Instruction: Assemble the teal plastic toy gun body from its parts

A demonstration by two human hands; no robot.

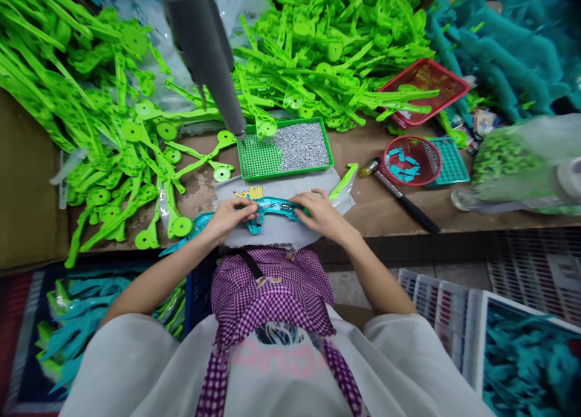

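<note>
Teal plastic shell (273, 204), 2-hand hold
L hand (233, 218) & R hand (323, 216) grips pinching ends; best kept lvl over cloth (290, 235).

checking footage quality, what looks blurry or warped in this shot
Head view: upper-right teal heap soft and smeared; hanging gray tool soft too; teal piece near center reads clearer; wide-angle stretching toward the frame edges.

Black-handled hammer (406, 203), round red basket (436, 161) just beside it, brown tabletop (458, 216), white crate (475, 335) below
</note>
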